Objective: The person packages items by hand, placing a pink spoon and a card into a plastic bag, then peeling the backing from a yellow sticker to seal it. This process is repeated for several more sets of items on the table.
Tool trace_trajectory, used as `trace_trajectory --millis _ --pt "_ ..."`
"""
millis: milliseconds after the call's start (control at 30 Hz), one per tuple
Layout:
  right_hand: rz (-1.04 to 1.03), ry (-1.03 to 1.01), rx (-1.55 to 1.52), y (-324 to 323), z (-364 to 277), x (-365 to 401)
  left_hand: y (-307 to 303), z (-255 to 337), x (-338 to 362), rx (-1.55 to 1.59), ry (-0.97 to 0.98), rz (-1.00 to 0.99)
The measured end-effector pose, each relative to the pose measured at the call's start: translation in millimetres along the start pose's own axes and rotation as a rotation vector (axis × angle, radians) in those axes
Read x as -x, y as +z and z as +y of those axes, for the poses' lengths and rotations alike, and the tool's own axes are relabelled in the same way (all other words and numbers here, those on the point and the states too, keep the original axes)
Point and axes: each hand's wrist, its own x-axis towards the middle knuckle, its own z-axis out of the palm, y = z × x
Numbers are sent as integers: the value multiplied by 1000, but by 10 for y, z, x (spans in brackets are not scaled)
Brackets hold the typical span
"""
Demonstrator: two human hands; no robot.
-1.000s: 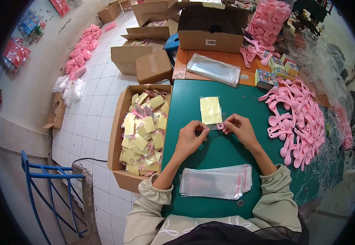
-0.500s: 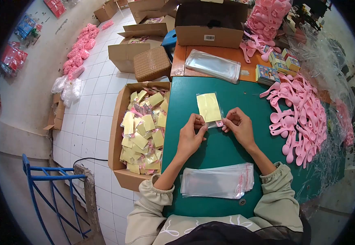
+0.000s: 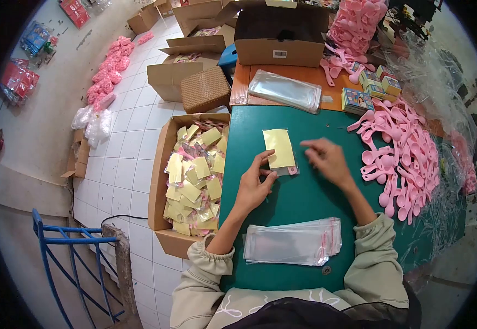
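A clear packet with a yellow card and a pink piece inside lies on the green table. My left hand pinches its lower left corner. Just to the right of the packet, my right hand hovers with fingers spread, holding nothing. A stack of empty clear bags with red strips lies near my chest. A heap of pink spoons covers the table's right side.
A cardboard box full of finished yellow packets stands on the floor left of the table. Behind are a stack of clear bags, small printed boxes, an open carton and more pink spoons. A blue metal frame stands lower left.
My right hand has let go of the packet and moved a little right, fingers now spread. The left hand keeps its pinch on the packet.
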Motion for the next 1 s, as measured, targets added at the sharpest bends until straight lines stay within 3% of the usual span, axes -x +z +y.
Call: trace_trajectory --millis 67,133,333,533,633,767,833,867,900,1000 --pt "221 -222 372 -347 98 -142 -100 -25 43 24 -14 -20" --pt "374 -301 742 -673 392 -227 -200 -25 100 74 -25 -48" --pt "177 -97 979 -978 525 -122 -395 6 240 60 -99 -57" --pt "102 -75 942 -941 461 -93 -456 -86 194 -299 241 -57" --pt "83 -67 909 -943 441 -86 -447 -35 242 -242 60 -6" --pt "94 -87 895 -956 414 -82 -638 -148 273 -183 -20 3" --pt "104 -121 786 -1011 382 -102 -810 -115 300 -125 -72 25" --pt "106 -134 730 -1030 388 -113 -940 -196 299 -175 5 59" --pt "147 -240 650 -1063 455 -132 -1040 -149 326 -113 -103 129" --pt "249 -159 331 -1133 350 -155 -1488 -353 348 -149 -10 229"
